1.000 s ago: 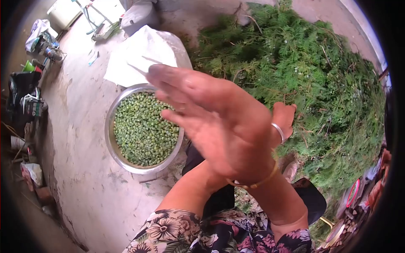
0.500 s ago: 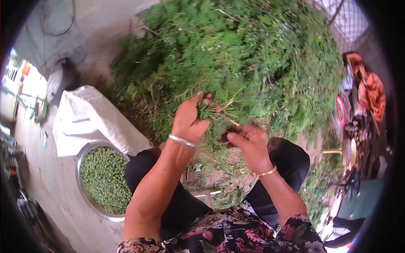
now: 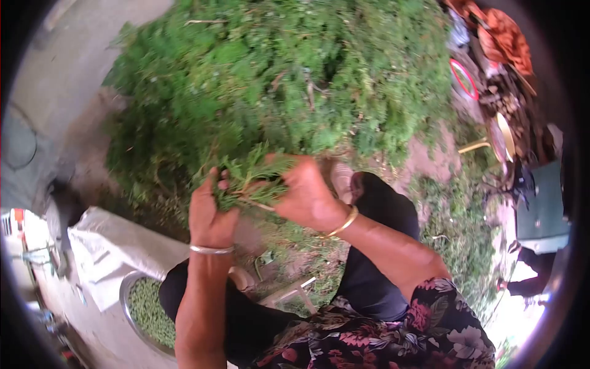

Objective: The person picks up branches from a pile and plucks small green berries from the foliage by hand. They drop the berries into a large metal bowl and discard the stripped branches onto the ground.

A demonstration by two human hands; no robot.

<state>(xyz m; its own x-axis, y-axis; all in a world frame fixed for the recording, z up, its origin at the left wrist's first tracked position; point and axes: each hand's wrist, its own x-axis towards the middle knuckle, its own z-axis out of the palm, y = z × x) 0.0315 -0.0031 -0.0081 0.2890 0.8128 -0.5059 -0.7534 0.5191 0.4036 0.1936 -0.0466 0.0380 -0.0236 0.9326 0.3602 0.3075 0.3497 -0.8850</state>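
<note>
A green feathery evergreen sprig (image 3: 255, 178) with a pale cut stem is held between my hands, in front of the large heap. My left hand (image 3: 211, 215), with a silver bangle at the wrist, is closed around its leafy left side. My right hand (image 3: 310, 194), wearing a gold bangle, is closed on the sprig's right side, its fingertips partly hidden by leaves. Beyond both hands lies the big pile of cut evergreen branches (image 3: 276, 80). At the lower left, a metal basin (image 3: 126, 301) holds many small green seed cones (image 3: 152, 313).
A white sack (image 3: 123, 246) lies beside the basin. Scattered clippings (image 3: 313, 252) cover the ground between my knees. At the right are a red-rimmed round item (image 3: 464, 80), a yellowish round stool-like object (image 3: 503, 136), orange cloth (image 3: 504, 37) and a green box-like object (image 3: 544, 209).
The view has swung to the right, so the basin and sack sit lower left. My right hand has moved from the stem end onto the leafy part, closer to my left hand.
</note>
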